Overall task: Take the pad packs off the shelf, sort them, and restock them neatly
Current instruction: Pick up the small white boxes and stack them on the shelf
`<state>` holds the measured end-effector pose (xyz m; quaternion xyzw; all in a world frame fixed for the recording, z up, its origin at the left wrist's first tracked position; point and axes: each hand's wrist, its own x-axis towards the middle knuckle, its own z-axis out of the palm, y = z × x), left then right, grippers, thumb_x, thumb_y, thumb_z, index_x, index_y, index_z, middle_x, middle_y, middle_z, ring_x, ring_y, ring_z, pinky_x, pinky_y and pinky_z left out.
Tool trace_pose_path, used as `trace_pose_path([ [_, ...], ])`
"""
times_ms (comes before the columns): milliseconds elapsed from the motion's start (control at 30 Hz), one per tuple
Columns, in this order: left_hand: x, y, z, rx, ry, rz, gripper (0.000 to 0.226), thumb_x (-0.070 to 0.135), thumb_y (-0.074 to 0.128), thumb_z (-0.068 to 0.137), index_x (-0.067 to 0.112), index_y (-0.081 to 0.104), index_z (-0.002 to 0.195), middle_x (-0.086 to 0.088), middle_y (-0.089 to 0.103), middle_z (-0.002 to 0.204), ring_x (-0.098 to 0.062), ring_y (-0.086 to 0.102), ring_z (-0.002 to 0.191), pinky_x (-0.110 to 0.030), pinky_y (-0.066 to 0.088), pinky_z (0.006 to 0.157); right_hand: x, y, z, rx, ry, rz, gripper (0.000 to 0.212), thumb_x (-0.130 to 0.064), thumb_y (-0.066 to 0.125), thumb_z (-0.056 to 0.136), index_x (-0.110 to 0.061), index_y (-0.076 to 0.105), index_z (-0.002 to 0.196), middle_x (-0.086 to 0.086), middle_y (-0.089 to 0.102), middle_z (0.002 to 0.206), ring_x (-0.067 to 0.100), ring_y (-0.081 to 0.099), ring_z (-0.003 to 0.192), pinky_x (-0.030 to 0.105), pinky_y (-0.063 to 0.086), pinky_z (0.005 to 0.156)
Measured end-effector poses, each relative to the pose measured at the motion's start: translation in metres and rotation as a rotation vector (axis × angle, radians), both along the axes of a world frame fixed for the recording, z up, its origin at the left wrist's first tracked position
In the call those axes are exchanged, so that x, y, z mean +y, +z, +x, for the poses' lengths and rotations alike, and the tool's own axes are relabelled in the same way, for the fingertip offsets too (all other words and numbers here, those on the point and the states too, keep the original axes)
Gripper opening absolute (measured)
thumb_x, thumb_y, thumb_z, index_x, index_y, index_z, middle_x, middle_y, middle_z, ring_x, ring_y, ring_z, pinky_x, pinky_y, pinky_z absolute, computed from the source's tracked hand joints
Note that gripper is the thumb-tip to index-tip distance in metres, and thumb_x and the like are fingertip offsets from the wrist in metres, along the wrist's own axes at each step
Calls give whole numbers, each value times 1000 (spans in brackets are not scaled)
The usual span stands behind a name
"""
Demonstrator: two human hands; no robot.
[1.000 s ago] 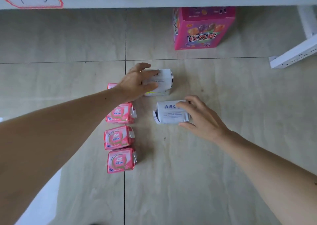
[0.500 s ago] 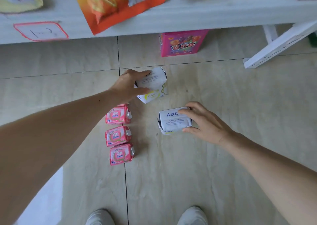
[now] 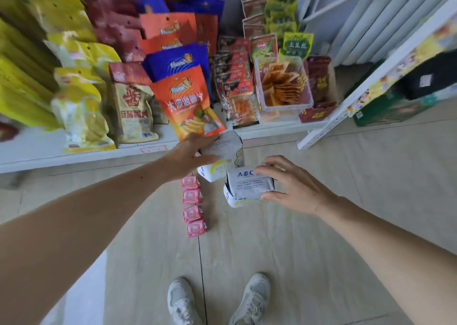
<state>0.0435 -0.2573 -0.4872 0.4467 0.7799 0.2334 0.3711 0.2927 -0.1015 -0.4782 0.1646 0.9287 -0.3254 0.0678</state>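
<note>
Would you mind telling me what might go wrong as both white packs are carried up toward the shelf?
The left hand holds its white pack right by the leaning orange chip bag, which it could knock off. The right hand grips the ABC pack by fingertips only, so it may slip. The pink packs lie near the shoes.

- ABC pack [image 3: 249, 186]: white, blue letters, a yellow-green line at the bottom
- second pad pack [image 3: 222, 156]: white with a yellow-green curve
- four small packs [image 3: 193, 207]: pink, a pale ring on each
- chip bag [image 3: 190, 102]: orange, white letters
- shoes [image 3: 217, 300]: light grey
- floor [image 3: 321, 250]: beige tiles, dark joints
</note>
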Motion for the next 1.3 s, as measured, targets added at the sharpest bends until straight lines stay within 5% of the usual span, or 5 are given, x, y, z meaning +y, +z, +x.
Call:
trace_pose_path([
  [367,-14,280,5,61,8,107,56,35,60,89,31,40,142,-4,41,126,-23,43,119,-36,35,106,-9,267,-2,48,25,81,60,-34,74,78,-26,52,133,-4,42,135,12,45,122,34,39,103],
  [600,-21,400,-8,163,62,247,54,36,63,87,33,45,137,2,42,117,-13,50,96,-25,40,83,2,377,-30,151,98,209,59,-34,75,77,-25,54,131,-2,45,131,14,47,119,35,38,105],
  [833,-25,452,-57,222,153,357,49,36,68,83,39,51,129,0,47,113,-16,50,104,-28,37,100,13,430,-85,219,149,243,56,-38,71,81,-31,51,133,-10,40,131,7,44,117,31,40,103],
  [1133,-15,492,-155,186,176,415,50,33,63,87,36,48,135,-5,44,120,-13,49,101,-24,39,89,11,467,-183,294,112,326,56,-42,69,81,-31,50,133,-9,39,140,13,46,121,36,41,101],
  [1300,-5,508,-209,142,160,495,48,31,66,87,35,51,133,-7,42,128,-19,51,112,-32,46,98,11,479,-237,348,63,436,55,-46,68,81,-32,50,131,-8,43,141,14,48,120,36,44,96],
])
